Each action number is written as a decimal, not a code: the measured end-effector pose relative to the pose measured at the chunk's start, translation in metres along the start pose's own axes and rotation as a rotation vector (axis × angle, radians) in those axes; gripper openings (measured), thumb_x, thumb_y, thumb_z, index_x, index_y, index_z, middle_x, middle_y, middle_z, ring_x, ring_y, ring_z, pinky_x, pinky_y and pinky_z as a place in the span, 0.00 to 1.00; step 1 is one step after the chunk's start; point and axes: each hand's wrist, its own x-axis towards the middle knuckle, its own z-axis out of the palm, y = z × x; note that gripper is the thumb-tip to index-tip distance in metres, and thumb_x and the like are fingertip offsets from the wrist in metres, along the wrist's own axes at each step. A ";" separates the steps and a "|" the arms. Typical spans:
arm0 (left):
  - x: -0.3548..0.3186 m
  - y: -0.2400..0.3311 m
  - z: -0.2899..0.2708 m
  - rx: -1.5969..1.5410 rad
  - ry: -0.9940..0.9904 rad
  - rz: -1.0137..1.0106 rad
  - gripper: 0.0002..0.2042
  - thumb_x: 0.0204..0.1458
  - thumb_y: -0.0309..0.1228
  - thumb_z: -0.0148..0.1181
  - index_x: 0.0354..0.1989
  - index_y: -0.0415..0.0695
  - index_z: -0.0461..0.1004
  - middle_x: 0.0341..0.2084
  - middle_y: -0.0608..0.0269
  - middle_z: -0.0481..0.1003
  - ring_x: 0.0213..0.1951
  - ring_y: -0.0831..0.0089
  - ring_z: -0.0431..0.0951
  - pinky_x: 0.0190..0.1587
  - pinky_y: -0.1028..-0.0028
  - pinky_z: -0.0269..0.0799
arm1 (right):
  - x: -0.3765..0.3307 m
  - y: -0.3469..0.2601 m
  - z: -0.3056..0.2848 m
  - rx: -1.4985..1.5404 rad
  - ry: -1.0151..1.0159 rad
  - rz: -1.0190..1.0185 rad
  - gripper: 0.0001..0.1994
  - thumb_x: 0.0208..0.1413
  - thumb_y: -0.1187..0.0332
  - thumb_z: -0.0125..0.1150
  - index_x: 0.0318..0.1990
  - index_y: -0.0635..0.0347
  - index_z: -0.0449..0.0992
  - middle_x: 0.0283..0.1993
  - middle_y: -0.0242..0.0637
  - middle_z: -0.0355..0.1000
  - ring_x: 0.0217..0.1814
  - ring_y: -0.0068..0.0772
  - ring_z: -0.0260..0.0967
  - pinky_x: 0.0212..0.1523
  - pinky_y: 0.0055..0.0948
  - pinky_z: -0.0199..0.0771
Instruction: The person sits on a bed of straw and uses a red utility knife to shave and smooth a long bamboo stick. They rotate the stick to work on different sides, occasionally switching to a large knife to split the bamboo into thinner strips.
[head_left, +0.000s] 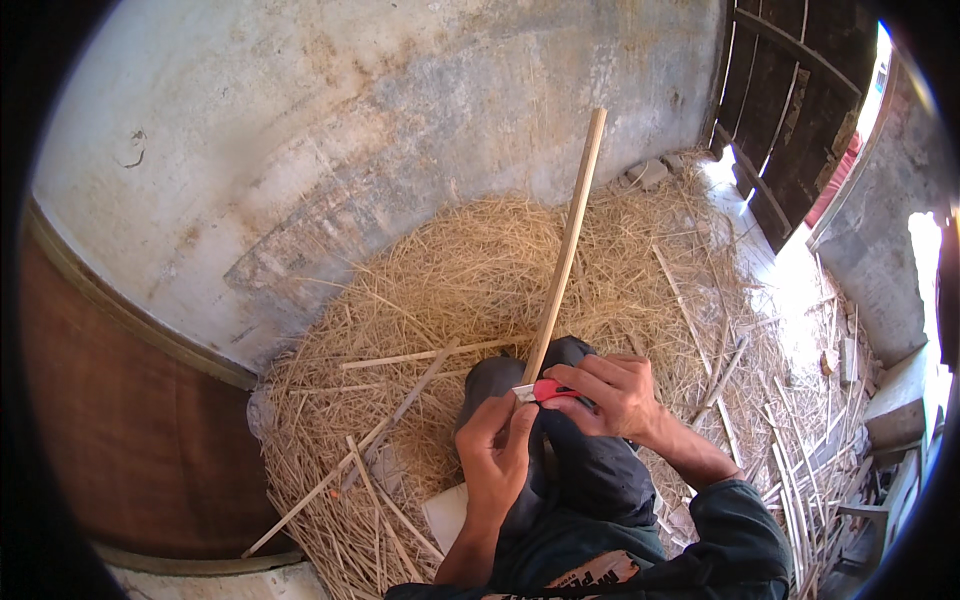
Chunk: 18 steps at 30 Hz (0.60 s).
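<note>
A heap of straw shavings (pixel 470 270) covers the floor against the grey wall (pixel 350 110). A long pale cane strip (pixel 566 245) rises from the person's dark knee. The right hand (pixel 612 392) grips a red-handled knife (pixel 545 390) at the strip's base; the left hand (pixel 497 450) pinches the strip just below the blade.

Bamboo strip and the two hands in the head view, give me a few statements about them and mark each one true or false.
1. The right hand holds a red-handled knife. True.
2. The bamboo strip lies flat on the shavings. False: it rises slanting from the knee toward the wall.
3. The left hand is at the strip's lower end. True.
4. The floor is bare concrete. False: pale shavings and split sticks cover it.
5. A dark wooden door stands at upper right. True.
</note>
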 end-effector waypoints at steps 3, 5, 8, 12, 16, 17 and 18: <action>0.000 0.004 -0.001 0.076 0.006 0.032 0.09 0.66 0.30 0.63 0.44 0.34 0.80 0.24 0.70 0.70 0.24 0.84 0.64 0.25 0.77 0.57 | 0.002 0.003 0.000 0.001 0.041 0.016 0.17 0.50 0.57 0.78 0.44 0.53 0.85 0.26 0.27 0.73 0.21 0.29 0.73 0.22 0.30 0.72; -0.001 0.007 -0.003 0.116 -0.005 0.057 0.10 0.66 0.28 0.63 0.49 0.33 0.81 0.24 0.65 0.69 0.23 0.82 0.64 0.25 0.75 0.57 | 0.006 0.009 -0.001 0.011 0.077 0.060 0.16 0.50 0.57 0.78 0.44 0.52 0.85 0.27 0.27 0.74 0.21 0.28 0.73 0.21 0.30 0.72; -0.005 0.000 -0.006 0.111 -0.011 0.024 0.11 0.66 0.28 0.63 0.51 0.34 0.81 0.24 0.65 0.69 0.23 0.81 0.64 0.24 0.74 0.58 | 0.011 0.009 -0.005 -0.021 0.046 0.038 0.16 0.50 0.58 0.78 0.44 0.51 0.85 0.27 0.27 0.75 0.22 0.29 0.74 0.21 0.30 0.72; -0.007 -0.002 -0.009 0.124 -0.005 0.024 0.10 0.66 0.27 0.62 0.51 0.34 0.82 0.23 0.65 0.70 0.22 0.81 0.65 0.24 0.74 0.58 | 0.015 0.011 -0.005 -0.016 0.042 0.032 0.14 0.49 0.60 0.79 0.41 0.54 0.85 0.24 0.30 0.75 0.20 0.31 0.73 0.21 0.31 0.70; -0.017 -0.007 -0.015 0.158 -0.018 -0.052 0.11 0.66 0.29 0.63 0.50 0.36 0.83 0.23 0.67 0.71 0.24 0.82 0.66 0.25 0.75 0.58 | 0.021 0.033 -0.006 -0.030 0.110 0.127 0.10 0.52 0.62 0.77 0.40 0.51 0.87 0.26 0.32 0.77 0.23 0.33 0.76 0.22 0.31 0.73; -0.022 -0.008 -0.017 0.155 -0.027 -0.096 0.12 0.66 0.30 0.63 0.50 0.36 0.84 0.23 0.68 0.71 0.24 0.83 0.66 0.26 0.76 0.58 | 0.024 0.040 -0.007 -0.045 0.139 0.164 0.09 0.52 0.63 0.77 0.40 0.51 0.87 0.26 0.33 0.77 0.23 0.34 0.77 0.23 0.31 0.74; -0.026 -0.010 -0.019 0.163 -0.031 -0.096 0.11 0.66 0.30 0.63 0.50 0.36 0.84 0.23 0.67 0.71 0.23 0.82 0.66 0.25 0.75 0.58 | 0.032 0.045 -0.011 -0.025 0.149 0.194 0.09 0.55 0.64 0.75 0.42 0.53 0.88 0.30 0.37 0.82 0.25 0.33 0.79 0.24 0.31 0.75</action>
